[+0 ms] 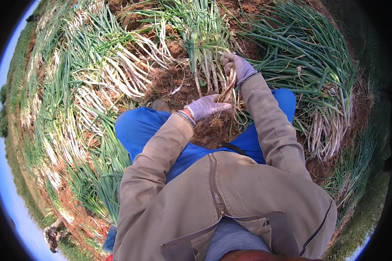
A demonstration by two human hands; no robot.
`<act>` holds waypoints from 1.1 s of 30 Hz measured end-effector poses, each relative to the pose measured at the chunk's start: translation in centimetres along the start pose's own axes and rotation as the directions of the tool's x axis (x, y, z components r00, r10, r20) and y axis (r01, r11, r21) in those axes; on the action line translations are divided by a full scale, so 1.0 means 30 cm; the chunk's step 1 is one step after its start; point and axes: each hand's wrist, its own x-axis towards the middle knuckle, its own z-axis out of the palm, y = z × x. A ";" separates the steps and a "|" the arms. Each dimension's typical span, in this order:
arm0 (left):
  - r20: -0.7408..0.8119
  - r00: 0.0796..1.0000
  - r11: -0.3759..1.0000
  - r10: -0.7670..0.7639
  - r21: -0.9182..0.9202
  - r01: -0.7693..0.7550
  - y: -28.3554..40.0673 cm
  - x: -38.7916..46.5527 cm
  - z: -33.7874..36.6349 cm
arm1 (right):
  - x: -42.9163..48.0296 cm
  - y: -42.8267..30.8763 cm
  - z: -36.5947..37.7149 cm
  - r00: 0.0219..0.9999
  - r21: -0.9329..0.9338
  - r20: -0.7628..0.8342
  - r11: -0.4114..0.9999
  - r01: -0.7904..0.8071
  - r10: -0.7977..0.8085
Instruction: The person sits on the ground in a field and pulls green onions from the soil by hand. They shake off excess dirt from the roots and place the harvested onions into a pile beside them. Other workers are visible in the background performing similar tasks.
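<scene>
My right hand, in a pale thin glove, is closed around the upper part of a few green onion stalks. Brownish outer skin covers their lower part. Lower down, my left hand, gloved alike, holds the stalks near the root end, its thumb lying across them. A tangle of fine roots hangs just beneath the left fingers. Directly ahead, a loose bunch of green onions lies with white ends towards me. The fingertips of both hands are partly hidden.
A large pile of green onions lies to the right, rows of more onions to the left. Between my blue-trousered knees is reddish soil with root scraps. Another person is far off at lower left.
</scene>
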 end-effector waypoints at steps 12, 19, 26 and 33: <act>0.185 0.983 0.893 0.012 0.440 -0.094 0.288 0.020 -0.362 | -0.242 -0.885 1.036 0.859 -0.312 0.419 0.841 0.441 -0.295; 0.145 0.973 0.897 0.179 0.382 -0.221 0.256 0.027 -0.429 | 0.076 -0.778 1.353 0.815 -0.352 0.481 0.780 0.518 -0.324; 0.179 0.963 0.896 0.203 0.363 -0.256 0.275 0.052 -0.510 | 0.481 -0.547 1.354 0.888 -0.534 0.380 0.722 0.440 -0.260; 0.148 0.947 0.793 0.285 0.518 -0.320 0.097 0.240 -0.207 | 1.120 -0.012 0.816 0.962 -0.991 0.019 -0.133 -0.018 -0.274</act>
